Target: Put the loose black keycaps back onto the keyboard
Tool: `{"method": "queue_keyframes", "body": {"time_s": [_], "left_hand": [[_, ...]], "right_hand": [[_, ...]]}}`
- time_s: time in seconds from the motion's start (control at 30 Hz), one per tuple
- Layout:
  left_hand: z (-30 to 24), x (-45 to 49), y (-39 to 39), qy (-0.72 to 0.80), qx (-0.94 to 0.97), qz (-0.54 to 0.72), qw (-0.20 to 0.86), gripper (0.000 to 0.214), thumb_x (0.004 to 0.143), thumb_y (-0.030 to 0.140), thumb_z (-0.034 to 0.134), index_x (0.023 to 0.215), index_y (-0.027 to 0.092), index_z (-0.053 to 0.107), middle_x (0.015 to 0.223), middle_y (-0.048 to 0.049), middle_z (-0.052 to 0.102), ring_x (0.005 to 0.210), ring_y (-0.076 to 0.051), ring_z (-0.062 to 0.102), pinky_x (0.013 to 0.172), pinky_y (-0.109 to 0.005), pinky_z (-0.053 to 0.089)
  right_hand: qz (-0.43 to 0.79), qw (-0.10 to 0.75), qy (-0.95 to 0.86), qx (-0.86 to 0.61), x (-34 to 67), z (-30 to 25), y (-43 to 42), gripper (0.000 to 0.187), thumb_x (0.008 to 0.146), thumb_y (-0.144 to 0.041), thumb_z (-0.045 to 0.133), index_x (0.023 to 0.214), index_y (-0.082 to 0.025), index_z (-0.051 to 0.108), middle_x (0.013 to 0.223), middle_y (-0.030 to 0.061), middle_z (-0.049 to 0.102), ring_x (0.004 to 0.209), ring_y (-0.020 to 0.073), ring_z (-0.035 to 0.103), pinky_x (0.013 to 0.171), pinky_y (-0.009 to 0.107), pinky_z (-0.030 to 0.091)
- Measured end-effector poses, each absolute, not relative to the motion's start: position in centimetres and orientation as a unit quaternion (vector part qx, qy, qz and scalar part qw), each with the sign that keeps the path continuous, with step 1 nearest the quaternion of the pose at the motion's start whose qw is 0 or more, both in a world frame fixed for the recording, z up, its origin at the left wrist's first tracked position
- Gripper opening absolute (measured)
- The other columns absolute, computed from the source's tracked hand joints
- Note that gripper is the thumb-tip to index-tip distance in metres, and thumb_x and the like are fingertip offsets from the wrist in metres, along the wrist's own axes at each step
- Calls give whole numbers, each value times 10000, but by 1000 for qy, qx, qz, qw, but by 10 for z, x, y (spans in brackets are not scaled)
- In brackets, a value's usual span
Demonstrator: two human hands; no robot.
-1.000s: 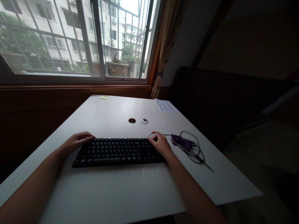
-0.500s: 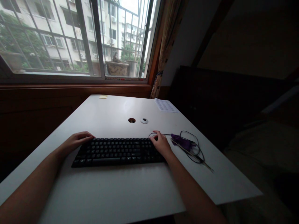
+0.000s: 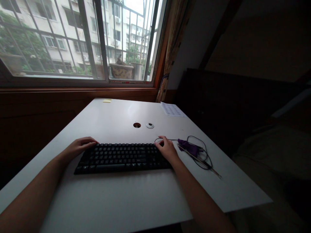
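A black keyboard (image 3: 121,157) lies across the near half of a white desk (image 3: 116,200). My left hand (image 3: 79,146) is curled over the keyboard's left end, gripping that edge. My right hand (image 3: 167,149) rests on the keyboard's right end, its fingers wrapped around the far right corner. Just right of that hand, a black cable (image 3: 204,158) loops around a small purple object (image 3: 190,148) with a thin stick beside it.
A cable hole (image 3: 137,125) and its white cap (image 3: 150,125) sit mid-desk. A printed sheet (image 3: 172,109) and a yellow sticky note (image 3: 107,100) lie near the far edge. A barred window (image 3: 80,38) is behind; dark furniture (image 3: 218,103) stands to the right.
Both hands stay on the keyboard ends. The keyboard has shifted very slightly leftward; nothing else has moved.
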State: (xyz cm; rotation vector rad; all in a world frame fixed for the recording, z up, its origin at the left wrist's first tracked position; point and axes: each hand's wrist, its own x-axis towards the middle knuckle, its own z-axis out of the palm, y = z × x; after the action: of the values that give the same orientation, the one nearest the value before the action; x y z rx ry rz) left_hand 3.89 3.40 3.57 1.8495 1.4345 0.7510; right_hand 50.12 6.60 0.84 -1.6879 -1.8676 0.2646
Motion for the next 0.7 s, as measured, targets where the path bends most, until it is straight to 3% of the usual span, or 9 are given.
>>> {"method": "queue_keyframes", "body": {"time_s": [0.23,0.7], "left_hand": [[33,37,35,551,710,282,336,486,817,671,591,953,241,773,1018,-85,743,1028,-315,649,918,-403,515],[38,39,32,545,712,279,342,456,833,654,593,955,253,770,1025,-66,741,1026,-290,650,898,-349,515]], "right_hand": [[100,304,-704,-634,501,9,66,436,847,-433,622,1225,-218,591,928,40,710,1036,258,607,942,379,435],[94,303,-713,-625,502,10,65,361,876,-409,592,1182,-222,627,960,40,708,1011,241,605,963,373,429]]}}
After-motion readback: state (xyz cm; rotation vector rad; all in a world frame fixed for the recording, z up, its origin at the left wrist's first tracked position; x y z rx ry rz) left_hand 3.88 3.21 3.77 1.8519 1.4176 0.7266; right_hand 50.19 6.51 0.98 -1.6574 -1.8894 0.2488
